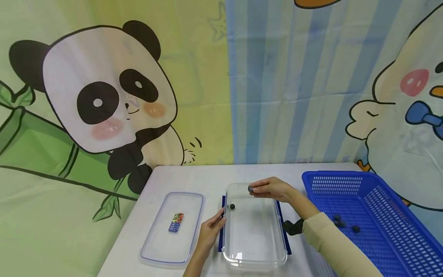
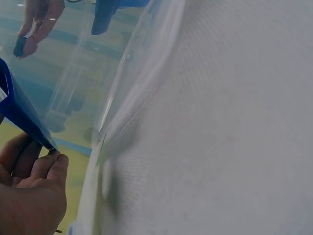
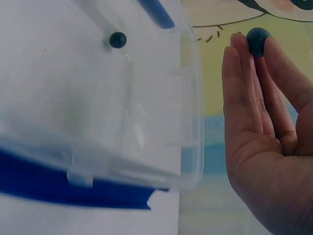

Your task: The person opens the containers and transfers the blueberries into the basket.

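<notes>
A clear plastic storage box [image 1: 254,231] with blue side latches stands without its lid on the white table. My left hand [image 1: 209,232] is at its left side, its fingers gripping the blue latch flap [image 2: 27,115]. Above the box's far end, my right hand [image 1: 271,189] pinches a small dark ball [image 3: 258,41] between thumb and fingertips. Another dark ball [image 1: 232,206] lies inside the box near its left wall. Several more dark balls [image 1: 355,229] lie in the blue plastic basket [image 1: 332,175] at the right.
A clear lid [image 1: 155,246] with a blue-edged rim lies flat left of the box, a colourful label [image 1: 176,222] on it. The white table [image 1: 214,177] meets a cartoon-printed curtain [image 1: 197,77] behind. A dark strap end [image 1: 292,227] hangs from the right wrist beside the box.
</notes>
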{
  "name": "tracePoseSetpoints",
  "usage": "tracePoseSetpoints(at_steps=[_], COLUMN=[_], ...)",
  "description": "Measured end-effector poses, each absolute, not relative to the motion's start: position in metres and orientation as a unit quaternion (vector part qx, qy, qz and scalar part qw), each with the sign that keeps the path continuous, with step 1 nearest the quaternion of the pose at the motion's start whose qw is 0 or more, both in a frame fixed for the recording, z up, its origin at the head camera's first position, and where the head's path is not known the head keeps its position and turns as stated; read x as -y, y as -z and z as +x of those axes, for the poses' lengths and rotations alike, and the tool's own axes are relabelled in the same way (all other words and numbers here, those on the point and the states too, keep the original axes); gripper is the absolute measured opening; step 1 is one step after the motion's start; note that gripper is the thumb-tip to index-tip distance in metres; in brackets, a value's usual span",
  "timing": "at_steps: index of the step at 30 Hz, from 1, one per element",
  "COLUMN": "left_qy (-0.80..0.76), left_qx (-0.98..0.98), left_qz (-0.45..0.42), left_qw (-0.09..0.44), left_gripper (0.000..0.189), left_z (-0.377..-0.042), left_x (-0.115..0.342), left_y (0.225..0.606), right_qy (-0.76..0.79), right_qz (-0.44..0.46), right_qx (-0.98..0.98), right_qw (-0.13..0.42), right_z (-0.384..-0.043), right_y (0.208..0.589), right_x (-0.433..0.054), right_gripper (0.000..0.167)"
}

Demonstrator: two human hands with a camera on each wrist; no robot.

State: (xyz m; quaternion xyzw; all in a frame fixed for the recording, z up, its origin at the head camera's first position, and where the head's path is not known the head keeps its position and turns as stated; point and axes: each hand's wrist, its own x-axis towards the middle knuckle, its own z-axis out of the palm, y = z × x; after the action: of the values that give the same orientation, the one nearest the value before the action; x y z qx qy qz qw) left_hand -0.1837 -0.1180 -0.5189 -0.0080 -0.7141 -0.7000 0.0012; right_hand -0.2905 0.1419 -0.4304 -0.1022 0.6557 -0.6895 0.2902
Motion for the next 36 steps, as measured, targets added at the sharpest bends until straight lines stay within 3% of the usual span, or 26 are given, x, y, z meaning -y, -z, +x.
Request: tracePoseSetpoints(at_steps=[13,24,32,36], left_qy=[0.704,0.704,0.696,0.704], left_qx=[0.711,0.710,0.717,0.710], left_qz=[-0.002,-0.006,-0.017,-0.018], left_qw=[0.000,-0.001,-0.001,-0.006], left_gripper=[0.046,0.047,0.043,0.043], left_z=[-0.197,-0.196,-0.186,-0.190], left_x=[0.123,0.122,0.122,0.121], left_y=[0.552,0.549,0.522,0.528], right_qy=[0.695,0.658,0.667,0.686], right_qz=[-0.111,-0.105,-0.140,-0.142], right_qx=[-0.652,-0.691,-0.653,-0.619], right_qw=[0.282,0.282,0.330,0.355], right_z=[-0.271,-0.248,-0.236,-0.229], right_y=[0.419,0.421,0.449,0.459], right_x=[-0.221,-0.307,-0.352,-0.375], right_gripper=[0.033,0.030,0.029,0.033])
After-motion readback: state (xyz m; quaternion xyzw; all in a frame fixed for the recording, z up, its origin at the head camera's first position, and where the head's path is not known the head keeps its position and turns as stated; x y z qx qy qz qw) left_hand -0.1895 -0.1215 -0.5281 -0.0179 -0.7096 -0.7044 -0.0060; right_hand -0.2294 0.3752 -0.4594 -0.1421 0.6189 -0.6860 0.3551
